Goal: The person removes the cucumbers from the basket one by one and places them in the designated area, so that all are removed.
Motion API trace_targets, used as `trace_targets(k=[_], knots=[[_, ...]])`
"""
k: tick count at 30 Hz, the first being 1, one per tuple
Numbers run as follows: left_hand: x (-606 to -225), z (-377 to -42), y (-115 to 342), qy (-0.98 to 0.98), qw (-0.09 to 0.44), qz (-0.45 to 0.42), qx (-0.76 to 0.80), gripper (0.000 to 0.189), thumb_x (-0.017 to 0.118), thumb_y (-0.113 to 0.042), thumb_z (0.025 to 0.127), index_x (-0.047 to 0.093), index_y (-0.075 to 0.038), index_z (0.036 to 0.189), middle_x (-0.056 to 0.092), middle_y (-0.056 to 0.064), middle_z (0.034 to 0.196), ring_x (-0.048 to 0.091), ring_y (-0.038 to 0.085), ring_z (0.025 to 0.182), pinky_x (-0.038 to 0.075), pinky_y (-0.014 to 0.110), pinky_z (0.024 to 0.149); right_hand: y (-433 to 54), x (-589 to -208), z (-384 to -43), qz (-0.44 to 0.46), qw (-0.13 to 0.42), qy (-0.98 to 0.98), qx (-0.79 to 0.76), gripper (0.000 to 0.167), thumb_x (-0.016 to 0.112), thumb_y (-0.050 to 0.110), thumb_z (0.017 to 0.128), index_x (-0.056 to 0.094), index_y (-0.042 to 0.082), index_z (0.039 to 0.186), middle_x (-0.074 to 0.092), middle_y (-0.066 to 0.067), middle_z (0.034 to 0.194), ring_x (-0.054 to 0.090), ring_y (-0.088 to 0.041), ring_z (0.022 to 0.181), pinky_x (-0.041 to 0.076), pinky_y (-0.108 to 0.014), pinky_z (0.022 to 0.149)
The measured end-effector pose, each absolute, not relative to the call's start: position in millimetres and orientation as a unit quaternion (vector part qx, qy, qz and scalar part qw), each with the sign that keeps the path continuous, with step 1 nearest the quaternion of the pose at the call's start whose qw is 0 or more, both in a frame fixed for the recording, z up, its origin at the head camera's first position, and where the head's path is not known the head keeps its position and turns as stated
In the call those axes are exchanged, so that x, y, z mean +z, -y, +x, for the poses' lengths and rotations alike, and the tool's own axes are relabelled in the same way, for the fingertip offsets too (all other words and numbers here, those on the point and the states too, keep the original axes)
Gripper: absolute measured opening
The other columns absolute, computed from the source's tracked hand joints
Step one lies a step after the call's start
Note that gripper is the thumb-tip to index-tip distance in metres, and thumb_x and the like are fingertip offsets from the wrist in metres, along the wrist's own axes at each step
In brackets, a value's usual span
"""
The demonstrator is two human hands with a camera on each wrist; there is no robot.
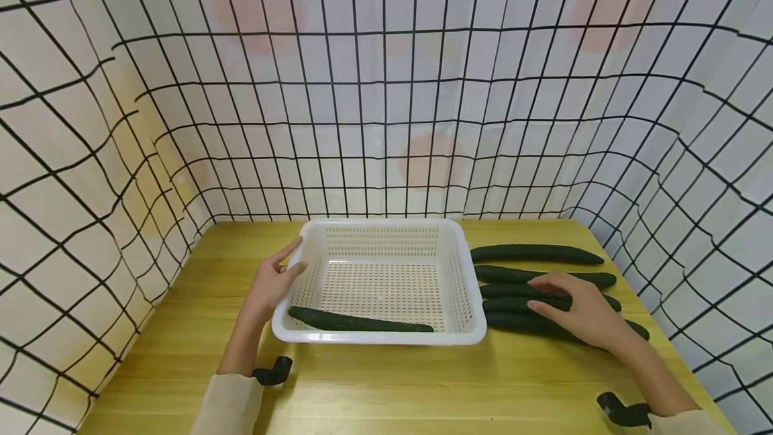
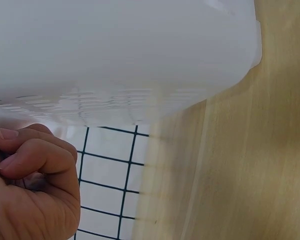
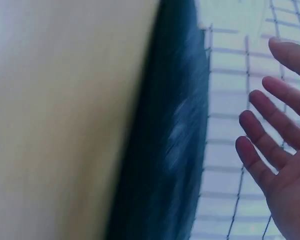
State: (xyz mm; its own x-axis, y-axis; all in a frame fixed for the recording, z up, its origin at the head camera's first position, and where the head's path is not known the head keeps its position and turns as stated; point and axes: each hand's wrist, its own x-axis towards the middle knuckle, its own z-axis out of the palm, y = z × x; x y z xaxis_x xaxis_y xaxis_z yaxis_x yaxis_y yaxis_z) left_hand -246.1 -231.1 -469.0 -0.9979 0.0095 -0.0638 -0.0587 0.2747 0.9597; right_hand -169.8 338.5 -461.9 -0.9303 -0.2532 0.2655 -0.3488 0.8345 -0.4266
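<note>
A white perforated plastic basket (image 1: pixel 382 337) stands mid-table, with one long dark green cucumber (image 1: pixel 362 322) lying along its near wall. My left hand (image 1: pixel 274 282) grips the basket's left rim, thumb over the inner side; the left wrist view shows its curled fingers (image 2: pixel 42 155) at the rim beside the basket's wall (image 2: pixel 120 50). To the basket's right, several cucumbers (image 1: pixel 537 254) lie side by side. Over the middle ones hovers my right hand (image 1: pixel 582 307), its fingers spread and holding nothing. In the right wrist view a blurred cucumber (image 3: pixel 165 130) lies left of the spread fingers (image 3: pixel 262 137).
Black wire grid panels (image 1: pixel 386 103) with pale cloth behind them enclose the back and both sides of the wooden table (image 1: pixel 386 388). Wooden surface shows in front of the basket and to its left. A black wrist mount (image 1: pixel 273 371) sits at my left sleeve.
</note>
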Motion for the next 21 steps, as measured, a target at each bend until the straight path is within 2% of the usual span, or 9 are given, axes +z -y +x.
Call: trace_targets(k=[5, 11, 16, 21], knots=[[-467.6, -244.7, 230.8, -0.8, 0.028, -0.02, 0.599, 0.06, 0.064, -0.026, 0.103, 0.041, -0.04, 0.157, 0.07, 0.031, 0.12, 0.075, 0.028, 0.088, 0.063, 0.042, 0.069, -306.4, -447.9, -185.5, 0.175, 0.097, 0.942, 0.268, 0.046, 0.074, 0.041, 0.095, 0.067, 0.017, 0.133, 0.071, -0.004, 0.127, 0.067, -0.027, 0.11, 0.055, -0.052, 0.091], [-468.5, -245.8, 229.9, -0.801, 0.027, -0.022, 0.597, 0.06, 0.064, -0.026, 0.102, 0.042, -0.041, 0.156, 0.065, 0.03, 0.13, 0.074, 0.026, 0.09, 0.063, 0.041, 0.07, -269.8, -435.2, -197.8, 0.199, 0.094, 0.929, 0.297, 0.048, 0.076, 0.039, 0.094, 0.066, 0.016, 0.135, 0.069, -0.004, 0.131, 0.066, -0.027, 0.113, 0.055, -0.052, 0.094], [-468.5, -245.3, 229.7, -0.801, 0.025, -0.023, 0.597, 0.06, 0.064, -0.026, 0.102, 0.042, -0.041, 0.156, 0.067, 0.03, 0.127, 0.075, 0.026, 0.089, 0.064, 0.042, 0.07, -237.3, -424.5, -204.1, 0.217, 0.071, 0.919, 0.321, 0.053, 0.077, 0.039, 0.093, 0.064, 0.013, 0.137, 0.067, -0.006, 0.134, 0.065, -0.029, 0.117, 0.054, -0.054, 0.097], [-466.2, -244.0, 229.2, -0.802, 0.025, -0.022, 0.596, 0.06, 0.064, -0.025, 0.102, 0.043, -0.039, 0.157, 0.068, 0.031, 0.124, 0.075, 0.026, 0.087, 0.063, 0.042, 0.069, -206.6, -423.1, -208.1, 0.24, 0.064, 0.916, 0.315, 0.052, 0.075, 0.043, 0.093, 0.065, 0.015, 0.135, 0.069, -0.005, 0.127, 0.063, -0.024, 0.108, 0.055, -0.05, 0.091]])
